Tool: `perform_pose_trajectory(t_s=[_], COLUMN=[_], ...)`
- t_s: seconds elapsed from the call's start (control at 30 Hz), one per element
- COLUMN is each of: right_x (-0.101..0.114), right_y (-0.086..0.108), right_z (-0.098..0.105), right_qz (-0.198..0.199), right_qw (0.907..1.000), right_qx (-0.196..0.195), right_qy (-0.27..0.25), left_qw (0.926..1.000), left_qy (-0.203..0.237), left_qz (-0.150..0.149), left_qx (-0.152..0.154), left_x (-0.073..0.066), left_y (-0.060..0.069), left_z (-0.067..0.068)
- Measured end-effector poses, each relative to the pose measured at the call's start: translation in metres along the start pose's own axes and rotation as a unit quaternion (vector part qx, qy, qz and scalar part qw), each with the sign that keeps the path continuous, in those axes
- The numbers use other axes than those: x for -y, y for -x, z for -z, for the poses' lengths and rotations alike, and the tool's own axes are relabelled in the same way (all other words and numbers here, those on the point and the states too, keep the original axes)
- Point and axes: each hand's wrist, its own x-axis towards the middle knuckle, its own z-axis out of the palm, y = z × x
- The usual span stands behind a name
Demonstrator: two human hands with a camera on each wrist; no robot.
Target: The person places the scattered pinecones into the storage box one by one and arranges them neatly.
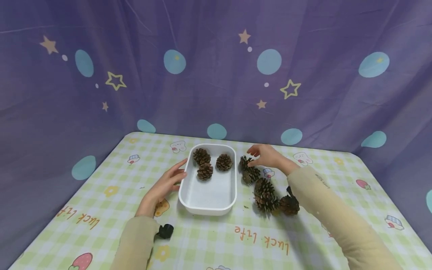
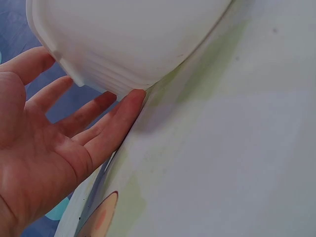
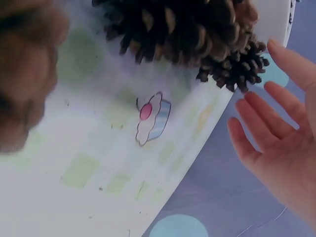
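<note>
All pine cones can be expected to be light, stiff and rough, with brittle scale tips, and are best pinched gently round the middle. 3 are held in 1 white tray; 4 are seen on the tablecloth to its right. Nothing is gripped by the right hand, fingers parted at the farthest loose cone; the tray's side is touched by the left hand, fingers loosely extended.

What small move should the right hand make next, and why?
Probably curl the right hand round the farthest loose pine cone: the hand is open right beside it, the left hand touches the white tray, and three pine cones already lie inside.
</note>
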Motion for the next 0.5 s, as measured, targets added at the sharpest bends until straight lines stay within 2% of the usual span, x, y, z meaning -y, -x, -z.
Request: perform_pose_trajectory(t_s=[0.27, 0.5], right_x=[-0.008, -0.012], right_y=[-0.002, -0.005], right_z=[-0.002, -0.006], right_qz=[-0.006, -0.014], right_qw=[0.9974, 0.9974], right_qx=[0.070, 0.071], right_qy=[-0.017, -0.008], left_qw=[1.0000, 1.0000], left_qy=[0.001, 0.001], left_qz=[0.005, 0.002], left_qx=[-0.004, -0.005], left_x=[0.001, 0.000], left_y=[0.000, 0.001], left_z=[0.000, 0.000])
